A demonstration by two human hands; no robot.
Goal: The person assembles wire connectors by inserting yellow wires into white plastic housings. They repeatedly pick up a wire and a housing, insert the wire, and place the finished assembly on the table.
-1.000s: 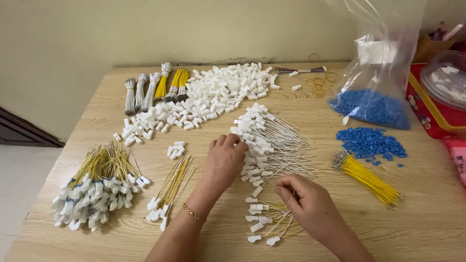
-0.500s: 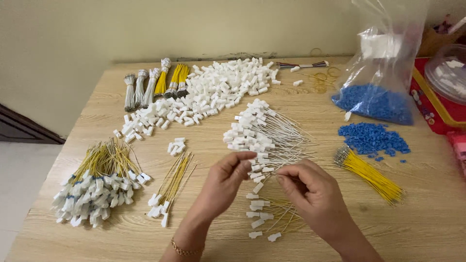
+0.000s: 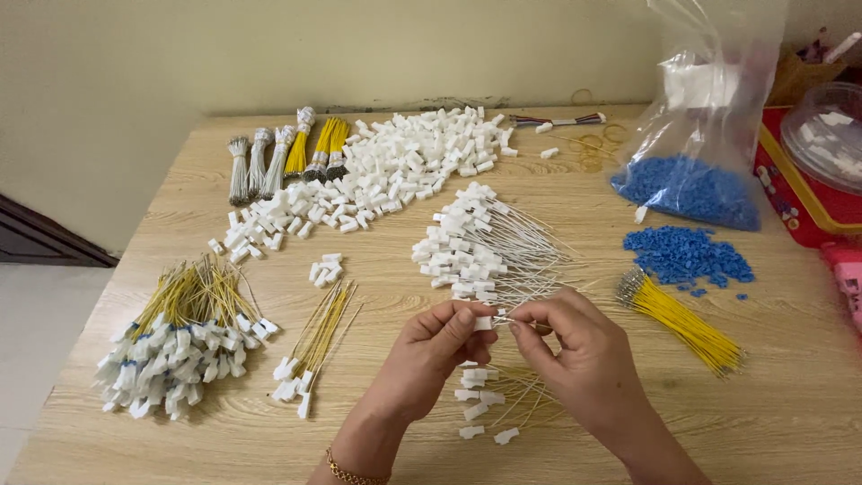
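We are bringing our two hands together over the near middle of the wooden counter (image 3: 790, 422). Our left hand (image 3: 431, 355) is pinching a small white connector (image 3: 484, 322) between thumb and fingertips, and our right hand (image 3: 584, 355) is meeting it from the other side, its thumb and forefinger closing on a thin wire (image 3: 505, 317) right at the connector. The two hands are almost touching at the fingertips.

Just beyond our fingers, a fan of white-wired connectors (image 3: 489, 247) is lying on the counter, and directly beneath our hands a smaller scatter of yellow-wired connectors (image 3: 494, 404) is showing between our wrists. To our left, a short row of yellow leads with white ends (image 3: 314, 355) is lying beside a big heap of finished yellow leads (image 3: 180, 337). Further back, a long drift of loose white housings (image 3: 386, 171) is spreading next to upright bundles of grey and yellow wire (image 3: 283, 157). To our right, a bundle of yellow wires (image 3: 687, 323) is lying near a pile of blue pieces (image 3: 687, 254), with a clear plastic bag (image 3: 709, 117) holding more blue pieces behind it.
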